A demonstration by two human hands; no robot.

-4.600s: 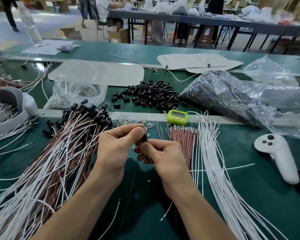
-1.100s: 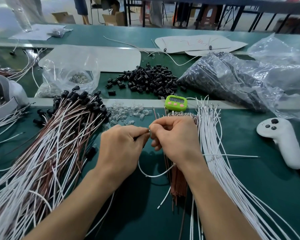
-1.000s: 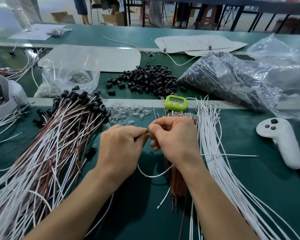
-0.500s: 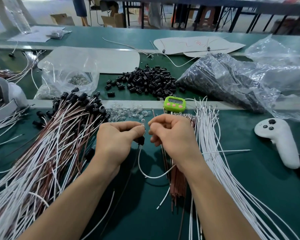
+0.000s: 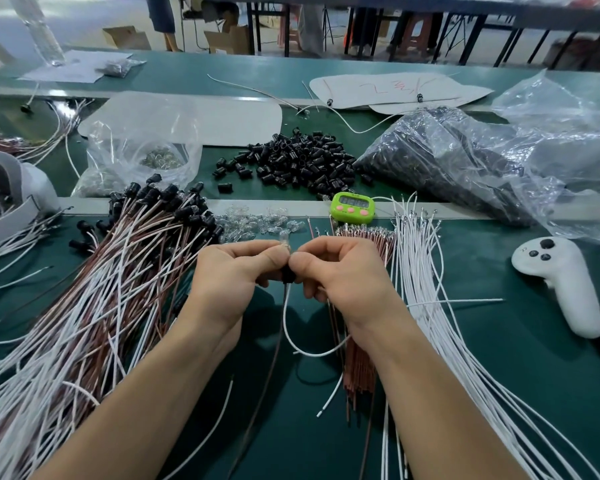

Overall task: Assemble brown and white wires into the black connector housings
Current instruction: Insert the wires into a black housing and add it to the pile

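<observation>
1. Centre of frame: left hand (image 5: 236, 278) and right hand (image 5: 347, 278), each grip closed in a fingertip pinch on one black connector housing (image 5: 287, 276), above the desk (image 5: 499, 375).
2. Advised: steady the housing and press straight along its axis.
3. Long axis is near vertical in frame; white wire (image 5: 284, 320) and brown wire (image 5: 274, 362) leave its lower end.

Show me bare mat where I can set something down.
Bare mat lies between the loose white wires and the white controller. Crowded: the wired pile at left and the clear bulbs ahead.
</observation>
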